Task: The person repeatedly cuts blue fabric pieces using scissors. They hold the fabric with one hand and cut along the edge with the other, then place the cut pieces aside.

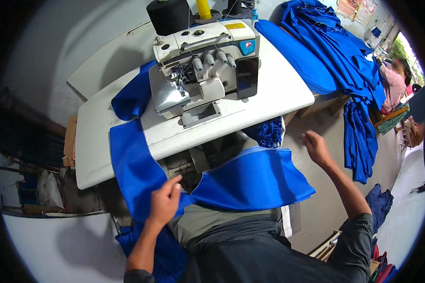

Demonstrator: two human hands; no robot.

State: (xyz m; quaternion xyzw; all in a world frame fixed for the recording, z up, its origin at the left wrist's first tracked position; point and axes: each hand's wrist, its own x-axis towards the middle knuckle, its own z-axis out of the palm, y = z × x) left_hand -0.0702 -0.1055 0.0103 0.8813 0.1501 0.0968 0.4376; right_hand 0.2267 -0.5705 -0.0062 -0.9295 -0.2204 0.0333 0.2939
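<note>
My left hand (165, 200) is over a long blue cloth strip (130, 151) that hangs from the sewing table to my lap. Its index finger and thumb stand a little apart, with no cloth visible between them. My right hand (316, 147) is raised to the right of the lap, its fingers curled and nothing visible in them. Between the hands, a curved blue cloth panel (255, 181) lies across my lap, apart from the right hand. An overlock sewing machine (208, 61) stands on the white table (269, 108), with the strip's far end beside its presser area.
A black phone (247, 78) leans against the machine's right side. Black thread cones (170, 16) stand behind it. Blue cloth (326, 52) is heaped at the back right and hangs toward the floor. A person in pink (394, 85) sits at far right.
</note>
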